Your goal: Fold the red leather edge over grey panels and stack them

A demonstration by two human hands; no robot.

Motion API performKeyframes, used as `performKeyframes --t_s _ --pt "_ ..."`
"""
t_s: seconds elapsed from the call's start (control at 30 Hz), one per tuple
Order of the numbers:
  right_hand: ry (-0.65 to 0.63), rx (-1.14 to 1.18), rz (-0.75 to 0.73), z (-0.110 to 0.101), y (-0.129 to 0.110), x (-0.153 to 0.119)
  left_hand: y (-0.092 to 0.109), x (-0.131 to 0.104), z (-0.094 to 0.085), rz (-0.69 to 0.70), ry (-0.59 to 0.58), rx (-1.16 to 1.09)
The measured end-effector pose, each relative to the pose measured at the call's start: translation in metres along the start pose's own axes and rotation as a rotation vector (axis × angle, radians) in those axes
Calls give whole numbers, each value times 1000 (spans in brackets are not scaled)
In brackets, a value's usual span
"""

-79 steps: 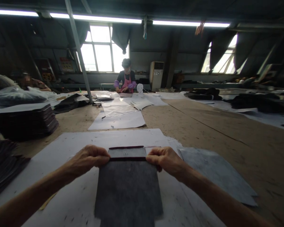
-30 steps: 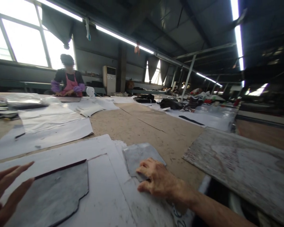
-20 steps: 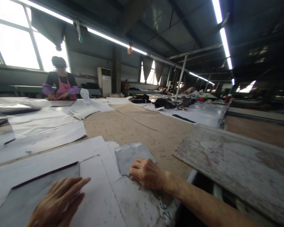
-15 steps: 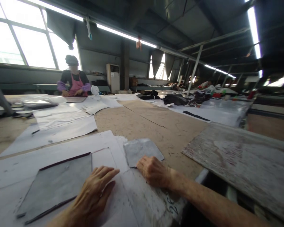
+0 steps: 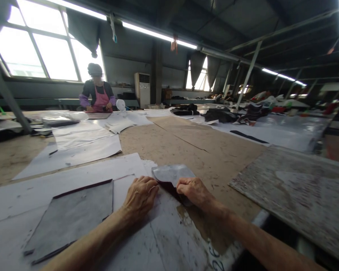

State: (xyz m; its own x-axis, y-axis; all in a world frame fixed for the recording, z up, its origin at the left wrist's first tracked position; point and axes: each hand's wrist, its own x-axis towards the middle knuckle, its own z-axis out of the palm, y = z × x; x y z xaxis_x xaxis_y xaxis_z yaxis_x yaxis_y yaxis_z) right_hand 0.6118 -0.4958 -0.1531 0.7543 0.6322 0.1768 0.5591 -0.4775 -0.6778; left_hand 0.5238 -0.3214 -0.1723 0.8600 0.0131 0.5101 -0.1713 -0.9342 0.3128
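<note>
My right hand (image 5: 193, 191) pinches the near edge of a small grey sheet piece (image 5: 173, 172), possibly leather or fabric. That edge is lifted and curls, showing a dark underside. At the piece's left corner is my left hand (image 5: 141, 195), its fingers curled together and pointing down; the fingertips are hidden, so whether they grip anything is unclear. To the left of this hand a larger grey panel (image 5: 76, 214) with dark folded strips along its edges lies flat on white paper (image 5: 127, 163).
A stained grey board (image 5: 299, 188) lies at right, with a dark gap below its near edge. Brown board (image 5: 169, 139) covers the table's middle. Dark material piles (image 5: 220, 115) sit farther back. A co-worker in a pink apron (image 5: 101, 98) works across the table, near a white fan (image 5: 121, 105).
My right hand has lifted and curled the small piece's near edge, exposing its dark side. My left hand has moved right and forward to that piece, its fingers now curled. The view has shifted slightly.
</note>
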Motion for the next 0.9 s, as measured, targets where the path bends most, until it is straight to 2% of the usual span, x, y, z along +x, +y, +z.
performKeyframes --t_s 0.2,0.37,0.47,0.6,0.7,0.8,0.9 --pt "-81 186 95 1 9 8 -6 11 1 -113 70 -1" --pt "-89 310 147 1 7 6 -7 10 -3 -57 -80 -23" --pt "-68 379 164 1 4 6 -8 16 -4 -56 -111 -24" --pt "58 403 195 -1 5 4 -9 25 1 -69 -114 4" --pt "158 413 243 -12 15 10 -6 25 7 -44 -113 58" --pt "268 465 304 -38 31 26 -3 22 11 -19 -126 112" --pt "463 550 314 -74 44 46 1 21 13 -17 -133 140"
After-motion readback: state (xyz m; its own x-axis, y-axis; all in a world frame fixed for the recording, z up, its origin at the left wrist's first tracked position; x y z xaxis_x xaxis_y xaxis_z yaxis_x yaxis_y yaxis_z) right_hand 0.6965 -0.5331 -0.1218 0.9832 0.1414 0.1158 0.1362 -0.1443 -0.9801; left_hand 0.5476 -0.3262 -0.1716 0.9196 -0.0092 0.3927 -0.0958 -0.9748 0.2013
